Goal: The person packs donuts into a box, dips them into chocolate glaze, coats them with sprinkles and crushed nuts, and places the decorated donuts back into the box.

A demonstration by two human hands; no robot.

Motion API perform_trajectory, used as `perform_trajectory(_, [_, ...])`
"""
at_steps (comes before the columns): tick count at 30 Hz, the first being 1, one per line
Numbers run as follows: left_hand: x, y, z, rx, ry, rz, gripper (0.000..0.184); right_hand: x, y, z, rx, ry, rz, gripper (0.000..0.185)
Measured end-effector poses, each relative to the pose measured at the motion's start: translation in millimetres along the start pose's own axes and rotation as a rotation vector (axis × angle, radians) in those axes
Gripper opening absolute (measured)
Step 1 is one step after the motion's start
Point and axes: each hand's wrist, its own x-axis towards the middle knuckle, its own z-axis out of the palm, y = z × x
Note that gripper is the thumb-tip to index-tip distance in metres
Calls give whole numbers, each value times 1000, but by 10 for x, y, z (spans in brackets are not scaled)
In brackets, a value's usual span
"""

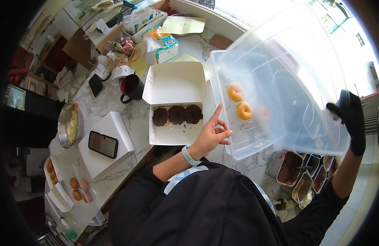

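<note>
My right hand [350, 121], in a black glove, grips the edge of a large translucent plastic lid [304, 94] and holds it tilted up on the right. Below the lid stands a clear plastic tub [255, 151] with two plain ring doughnuts, one [235, 92] behind the other [244, 110]. Bare and with fingers apart, my left hand [214, 133] is at the tub's left rim; whether it presses on the rim I cannot tell. Left of the tub, an open white cardboard box [177, 137] contains three chocolate-topped doughnuts [177, 115] in a row.
A black mug [132, 87], a tissue pack [160, 46] and a phone [96, 85] stand behind and left. Another phone [103, 144] lies on a closed white box [121, 133]. A metal bowl [68, 125] is at far left. Topping trays [290, 168] sit low on the right.
</note>
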Motion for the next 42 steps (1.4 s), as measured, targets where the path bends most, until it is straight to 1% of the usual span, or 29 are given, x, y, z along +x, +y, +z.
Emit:
perform_trajectory(2, [-5,-19,-5,-4,-5,-2,87,104,261,120,-55,174,-193,36])
perform_trajectory(4, [17,1,-8,-7,-9,-4,87,125,328,156,-162,180,-365,36])
perform_trajectory(6, [10,19,-3,-8,-5,-20,87,-54,-39,41,10,-46,16,36])
perform_trajectory(7, [13,3,-12,-14,6,-17,87,-75,12,64,137,-39,-49,37])
perform_trajectory(10, [41,-23,-18,-15,10,-10,87,4,-2,-6,82,-59,141,35])
perform_trajectory(11, [30,5,-9,-10,0,-5,87,40,85,30,-33,83,-143,31])
perform_trajectory(12, [27,20,-5,-4,-15,0,87,64,112,95,64,146,-107,31])
perform_trajectory(13, [31,22,-2,-9,-11,-4,87,99,207,160,-161,219,-352,31])
perform_trajectory(15, [36,21,8,-19,-8,-7,88,-55,-113,89,86,85,-87,32])
perform_trajectory(16, [58,9,7,-22,8,-10,88,-105,-146,58,51,36,-114,31])
perform_trajectory(18, [68,-32,-10,-19,42,-30,88,-94,-192,8,246,-145,126,33])
perform_trajectory(19, [55,9,11,-24,28,-27,88,-70,-151,23,259,-116,161,36])
perform_trajectory(20, [69,11,11,-25,18,-22,88,2,29,59,57,-11,-84,33])
perform_trajectory(22, [59,-11,6,-36,10,-16,87,78,179,170,-528,329,-648,30])
perform_trajectory(23, [56,-5,12,-26,13,-18,87,76,180,212,-533,327,-642,30])
perform_trajectory(25, [49,7,21,-10,12,-26,87,-33,118,177,-414,233,-648,30])
perform_trajectory(26, [52,10,24,-4,17,-31,86,-63,26,125,-173,11,-366,29])
perform_trajectory(27, [71,-5,14,-13,20,-32,87,-93,-66,72,35,-122,-48,29])
perform_trajectory(30, [88,-38,-19,-16,27,-34,87,-40,102,56,-7,-27,-150,29])
perform_trajectory(32, [62,8,17,0,26,-28,87,21,181,162,-420,253,-459,19])
perform_trajectory(33, [58,11,23,2,27,-34,87,41,272,247,-471,322,-608,18])
perform_trajectory(35, [71,26,23,8,28,-36,88,25,297,267,-470,325,-737,17])
perform_trajectory(37, [86,-9,3,-10,51,-43,88,-78,239,215,-361,188,-693,18])
perform_trajectory(39, [74,-21,-6,-9,50,-50,88,20,358,125,-618,281,-869,24])
perform_trajectory(40, [67,-12,3,-2,37,-49,88,31,247,66,-392,93,-456,26])
perform_trajectory(41, [57,-7,15,6,22,-48,88,42,137,6,-203,20,-25,28])
perform_trajectory(42, [50,-5,25,12,26,-52,88,42,160,84,-156,172,-95,32])
